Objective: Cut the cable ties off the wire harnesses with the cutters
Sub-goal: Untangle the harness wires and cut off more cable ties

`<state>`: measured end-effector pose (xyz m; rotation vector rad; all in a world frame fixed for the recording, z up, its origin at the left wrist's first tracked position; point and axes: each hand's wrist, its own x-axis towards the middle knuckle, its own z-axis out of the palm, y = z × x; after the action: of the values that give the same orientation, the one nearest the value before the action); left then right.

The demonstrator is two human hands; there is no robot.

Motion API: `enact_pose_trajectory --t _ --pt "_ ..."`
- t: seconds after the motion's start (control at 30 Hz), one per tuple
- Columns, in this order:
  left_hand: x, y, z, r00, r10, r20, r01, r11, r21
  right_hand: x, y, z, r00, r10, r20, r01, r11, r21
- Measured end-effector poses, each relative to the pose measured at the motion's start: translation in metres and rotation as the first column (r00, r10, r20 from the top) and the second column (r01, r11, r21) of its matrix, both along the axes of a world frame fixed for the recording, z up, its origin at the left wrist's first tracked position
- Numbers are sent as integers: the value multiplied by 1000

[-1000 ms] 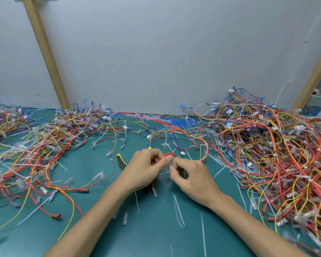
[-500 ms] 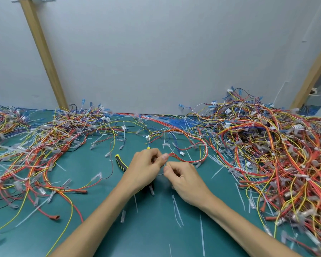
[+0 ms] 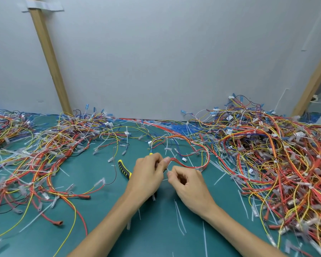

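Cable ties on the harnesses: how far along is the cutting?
Done: cut white plastic tie strips litter the green mat. In hand: left hand pinches a red wire harness loop, right hand pinches its white tie. Remaining: the tangled harness pile at right.

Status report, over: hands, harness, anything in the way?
Left hand pinches red harness. Right hand pinches white cable tie by it. Cutters partly under left hand. Loose ties and wire piles crowd the mat.
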<state>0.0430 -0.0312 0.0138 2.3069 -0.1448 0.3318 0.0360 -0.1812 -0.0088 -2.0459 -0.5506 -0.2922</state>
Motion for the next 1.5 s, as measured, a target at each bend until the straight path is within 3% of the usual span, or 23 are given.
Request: enact_pose_trajectory --t 0.1,0.23,0.4,0.57,0.7,0.87,0.93,1.03,1.17,1.3,1.5 --pt "-14 9 0 989 27 148 -56 979 196 -3 -3 1 997 3 71 -5 1000 25" --pt "-29 28 -6 958 -89 273 -19 929 370 -5 -12 5 991 -14 133 15 1000 -4" --pt "-30 32 -1 938 -221 269 138 945 297 8 -31 24 946 -135 294 169 981 -95" --pt "-42 20 -3 907 -346 241 220 876 429 44 -33 45 904 -280 324 370 891 -263" --pt "-50 6 -5 888 -389 244 240 846 477 81 -22 50 968 -123 218 208 880 -428" --pt "-63 -9 -7 828 -498 257 308 788 532 113 2 50 992 -119 42 115 725 -679" --pt "-66 -13 -6 815 -514 268 319 783 534 114 9 49 993 -118 -7 83 741 -666" --pt "-68 -16 -6 809 -506 299 295 790 538 111 9 50 981 -159 114 195 744 -639" --pt "-66 -15 -10 819 -499 283 306 797 521 107 -4 70 963 -212 167 269 771 -577" --pt "-64 -11 -11 824 -501 267 324 801 503 108 -22 106 913 -295 281 387 842 -375" --pt "-63 -10 -7 839 -480 256 317 814 487 105 -41 146 791 -476 384 534 844 -53"
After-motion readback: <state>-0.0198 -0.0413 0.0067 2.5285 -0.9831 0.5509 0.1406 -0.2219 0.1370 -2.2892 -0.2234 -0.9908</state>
